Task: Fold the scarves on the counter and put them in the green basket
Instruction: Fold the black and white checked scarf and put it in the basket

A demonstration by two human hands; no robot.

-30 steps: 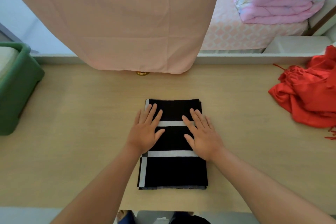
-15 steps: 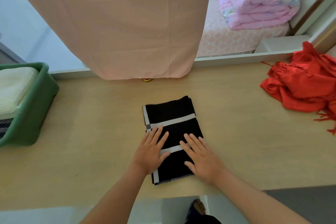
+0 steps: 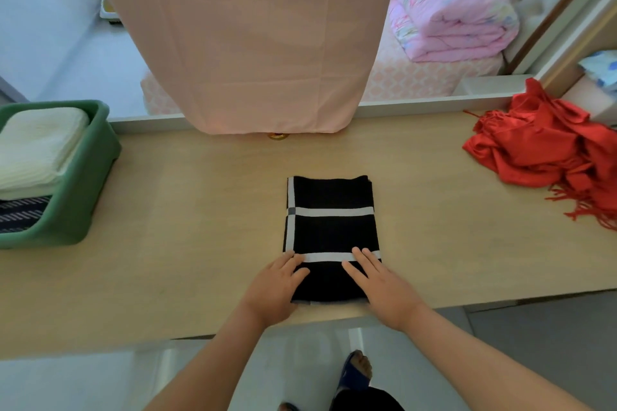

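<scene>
Nearest you, a foot in a blue sandal (image 3: 356, 374) stands on the floor just short of the counter's (image 3: 167, 243) near edge; your left hand (image 3: 275, 287) lies flat, fingers spread, on the near left corner of the folded black scarf (image 3: 330, 233), and your right hand (image 3: 380, 284) lies flat on its near right corner; neither hand is clenched or grips the cloth, both merely press on it. The black scarf, crossed by white stripes, rests as a neat rectangle at the middle of the counter, its near end close to the near edge. Farther out, at the counter's left edge, sits the green basket (image 3: 83, 183), holding a folded cream scarf (image 3: 36, 147) on top of a dark patterned one (image 3: 20, 213). At the right edge, toward the far right corner, the red scarf (image 3: 551, 150) lies crumpled, its fringe trailing toward you. Along the far edge a pink curtain (image 3: 250, 37) hangs down to the counter; beyond it a bed (image 3: 417, 77) carries a folded pink quilt (image 3: 454, 10).
</scene>
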